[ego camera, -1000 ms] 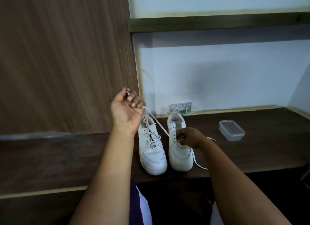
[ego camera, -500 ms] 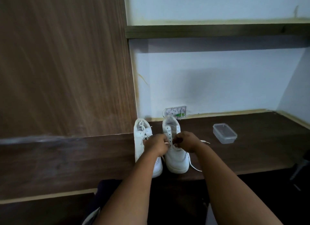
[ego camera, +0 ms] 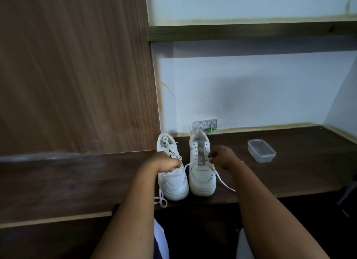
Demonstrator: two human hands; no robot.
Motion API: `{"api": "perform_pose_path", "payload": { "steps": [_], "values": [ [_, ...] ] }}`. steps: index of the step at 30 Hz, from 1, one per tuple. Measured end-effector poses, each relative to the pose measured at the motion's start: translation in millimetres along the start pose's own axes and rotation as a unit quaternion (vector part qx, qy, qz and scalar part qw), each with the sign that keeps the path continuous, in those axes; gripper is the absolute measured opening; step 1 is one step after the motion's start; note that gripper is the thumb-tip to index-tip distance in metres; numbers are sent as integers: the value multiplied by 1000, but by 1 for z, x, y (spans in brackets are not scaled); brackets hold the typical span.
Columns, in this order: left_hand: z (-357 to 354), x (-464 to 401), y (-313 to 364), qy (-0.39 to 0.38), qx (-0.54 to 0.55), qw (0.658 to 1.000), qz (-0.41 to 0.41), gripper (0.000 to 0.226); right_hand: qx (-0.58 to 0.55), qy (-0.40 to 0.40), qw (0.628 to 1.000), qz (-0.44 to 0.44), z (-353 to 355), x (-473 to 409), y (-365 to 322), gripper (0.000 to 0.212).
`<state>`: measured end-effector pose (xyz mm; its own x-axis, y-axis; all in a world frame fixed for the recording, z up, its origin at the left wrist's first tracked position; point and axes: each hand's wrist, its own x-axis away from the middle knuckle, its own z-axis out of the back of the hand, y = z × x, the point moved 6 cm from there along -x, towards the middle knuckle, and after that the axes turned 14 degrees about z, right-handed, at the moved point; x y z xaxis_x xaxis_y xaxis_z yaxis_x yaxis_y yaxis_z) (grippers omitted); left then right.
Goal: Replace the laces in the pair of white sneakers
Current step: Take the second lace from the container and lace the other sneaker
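Dark shelf (ego camera: 289, 173): lace (ego camera: 222, 178) pinched between left hand (ego camera: 166, 163), right hand (ego camera: 224, 156).

Both your bare forearms reach forward, wrists bent down. Your left hand (ego camera: 166, 163) is curled with knuckles up; your right hand (ego camera: 222, 158) is curled too, fingertips pinched together.

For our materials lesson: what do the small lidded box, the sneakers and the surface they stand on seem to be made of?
Lidded box: clear plastic, since the dark top shows through it. Sneakers: white, smooth, probably leather or an imitation, with stitched panels. Desk: dark wood or wood-look laminate with a faint grain and a matt finish.
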<state>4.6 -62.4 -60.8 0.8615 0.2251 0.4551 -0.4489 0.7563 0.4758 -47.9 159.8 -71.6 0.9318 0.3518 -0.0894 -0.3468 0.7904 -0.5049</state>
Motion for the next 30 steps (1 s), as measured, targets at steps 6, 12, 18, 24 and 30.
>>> {"api": "perform_pose_path", "payload": {
  "steps": [6, 12, 18, 24, 30],
  "values": [
    [-21, 3, 51, 211, -25, 966, -146, 18, 63, -69, 995, -13, -8, 3, 3, 26],
    [-54, -15, 60, 198, -72, 971, -109, 19, 72, -116, 990, -41, -7, 7, 3, 32],
    [-59, -31, 42, 48, 145, 987, -41, 10, -188, -92, 966, -153, -22, 12, 34, 37],
    [-76, -27, 43, -83, 328, 941, 26, 28, -129, -102, 977, -136, -15, 15, 23, 43],
    [-79, -22, 52, -37, 253, 966, 32, 9, -145, -88, 969, -178, -18, 19, 24, 45]
  ]
}}
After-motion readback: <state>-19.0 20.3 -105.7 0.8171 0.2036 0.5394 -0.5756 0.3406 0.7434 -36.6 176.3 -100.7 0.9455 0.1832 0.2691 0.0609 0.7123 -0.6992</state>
